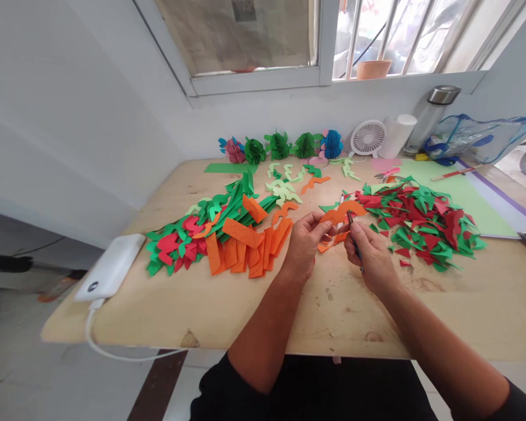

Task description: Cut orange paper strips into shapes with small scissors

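Observation:
Between the thumb and fingers of my left hand (pixel 309 238) is a curved piece of orange paper (pixel 345 209). My right hand (pixel 370 252) is closed around a small pair of scissors, whose blades (pixel 350 218) meet the paper's right part; the handles are mostly hidden by my fingers. Just under my hands lie orange scraps (pixel 332 244) on the table. To the left rest several folded orange paper strips (pixel 249 245), next to a heap of cut green paper pieces (pixel 232 204) and red ones (pixel 188 234).
A big pile of red and green scraps (pixel 421 219) spreads at the right. Folded paper figures (pixel 279 146), a small white fan (pixel 369 138) and a bottle (pixel 432 120) stand along the wall. A white power bank (pixel 110 268) with a cable sits at the table's left edge.

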The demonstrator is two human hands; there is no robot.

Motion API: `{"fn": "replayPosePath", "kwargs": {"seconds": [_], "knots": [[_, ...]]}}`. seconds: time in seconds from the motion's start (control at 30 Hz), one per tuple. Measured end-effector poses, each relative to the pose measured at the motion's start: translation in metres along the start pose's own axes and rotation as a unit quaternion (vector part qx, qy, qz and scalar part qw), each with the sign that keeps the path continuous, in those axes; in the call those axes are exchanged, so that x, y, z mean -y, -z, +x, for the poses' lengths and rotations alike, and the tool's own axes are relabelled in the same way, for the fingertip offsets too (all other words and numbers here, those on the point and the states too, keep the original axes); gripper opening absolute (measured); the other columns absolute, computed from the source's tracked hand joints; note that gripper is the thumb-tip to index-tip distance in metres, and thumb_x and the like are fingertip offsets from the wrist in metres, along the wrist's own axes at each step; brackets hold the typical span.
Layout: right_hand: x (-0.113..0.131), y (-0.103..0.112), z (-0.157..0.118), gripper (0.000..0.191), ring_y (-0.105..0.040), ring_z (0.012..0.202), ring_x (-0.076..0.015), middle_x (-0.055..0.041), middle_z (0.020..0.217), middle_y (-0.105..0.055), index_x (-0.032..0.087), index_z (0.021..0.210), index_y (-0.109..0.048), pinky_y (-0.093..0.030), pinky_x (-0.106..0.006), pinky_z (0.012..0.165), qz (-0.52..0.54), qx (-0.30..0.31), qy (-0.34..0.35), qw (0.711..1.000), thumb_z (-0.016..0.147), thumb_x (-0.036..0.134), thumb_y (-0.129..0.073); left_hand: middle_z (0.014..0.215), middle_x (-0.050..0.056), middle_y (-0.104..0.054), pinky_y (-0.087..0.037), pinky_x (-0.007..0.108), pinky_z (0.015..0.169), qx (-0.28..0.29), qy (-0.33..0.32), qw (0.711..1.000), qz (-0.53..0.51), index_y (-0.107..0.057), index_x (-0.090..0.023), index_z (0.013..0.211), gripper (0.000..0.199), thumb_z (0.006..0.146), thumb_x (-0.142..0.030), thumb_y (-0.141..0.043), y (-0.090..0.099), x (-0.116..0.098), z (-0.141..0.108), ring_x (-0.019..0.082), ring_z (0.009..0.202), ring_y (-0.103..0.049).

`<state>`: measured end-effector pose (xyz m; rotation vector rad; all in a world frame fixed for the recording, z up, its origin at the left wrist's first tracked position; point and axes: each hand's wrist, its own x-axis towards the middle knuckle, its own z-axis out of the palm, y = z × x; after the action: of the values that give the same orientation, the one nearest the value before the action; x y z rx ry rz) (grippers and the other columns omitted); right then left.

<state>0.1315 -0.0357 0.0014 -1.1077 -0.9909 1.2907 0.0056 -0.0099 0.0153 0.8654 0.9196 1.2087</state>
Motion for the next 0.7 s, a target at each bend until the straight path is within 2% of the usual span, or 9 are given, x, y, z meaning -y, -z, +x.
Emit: {"fn": "replayPosePath", "kwargs": {"seconds": [0.17,0.4,0.7], "knots": [[0.0006,-0.0008,0.0008,0.037,-0.027,0.042,-0.006,0.0066,0.052,-0.04,0.019,0.079,-0.058,-0.018,-0.02,0.038,-0.019,-0.008,0.005,1.0,0.079,0.055,-0.062,0.064,0.001,-0.062,-0.042,0.025,0.062,0.002,0.001,1.0,-0.001,-0.06,-0.016,0.069,0.013,0.067,-0.028,-0.066,0.001,0.0014,0.0008,0.011,0.063,-0.057],[-0.0037,0.0008,0.0014,0.033,-0.029,0.044,-0.0062,0.0055,0.055,-0.044,0.019,0.073,-0.054,-0.019,-0.02,0.038,-0.028,0.016,-0.004,0.999,0.082,0.05,-0.062,0.065,0.0,-0.062,-0.041,0.025,0.063,0.003,0.001,1.0,-0.005,-0.06,-0.016,0.069,0.012,0.067,-0.027,-0.065,0.0012,0.0017,0.0009,0.011,0.064,-0.057],[-0.0029,0.0015,0.0015,0.035,-0.025,0.042,-0.0059,0.0075,0.05,-0.037,0.018,0.08,-0.06,-0.016,-0.02,0.037,-0.001,0.006,-0.01,1.0,0.08,0.054,-0.062,0.064,0.0,-0.061,-0.043,0.025,0.062,0.005,-0.001,1.0,0.003,-0.06,-0.016,0.07,0.012,0.068,-0.027,-0.065,0.0006,-0.0001,-0.0002,0.011,0.063,-0.057]]}}
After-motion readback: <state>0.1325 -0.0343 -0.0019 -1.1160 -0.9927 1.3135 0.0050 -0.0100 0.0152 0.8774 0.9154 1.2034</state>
